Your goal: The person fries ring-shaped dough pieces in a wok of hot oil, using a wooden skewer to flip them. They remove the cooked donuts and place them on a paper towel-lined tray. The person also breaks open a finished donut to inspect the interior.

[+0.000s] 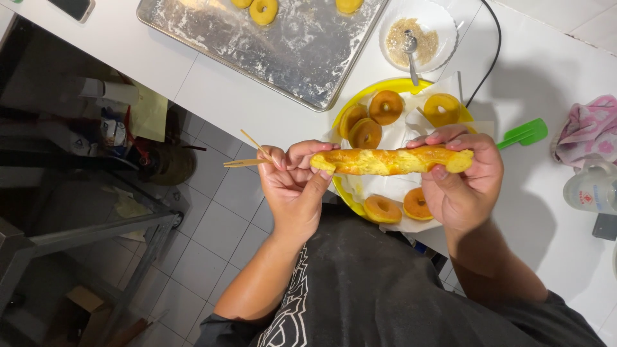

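A long golden fried dough stick [391, 160] is stretched level between both hands, over a yellow plate [398, 85]. My left hand [294, 186] pinches its left end and also grips two thin wooden skewers [247, 157] that point out to the left. My right hand [461, 180] pinches the right end between thumb and fingers. The plate is lined with white paper and carries several fried ring doughnuts [385, 106].
A floured metal tray [283, 48] with raw dough rings lies at the top. A white bowl [419, 35] with sugar and a spoon is beside it. A green spatula [524, 133], a pink cloth [588, 132] and a plastic bottle [591, 187] are at the right. Tiled floor lies left of the counter edge.
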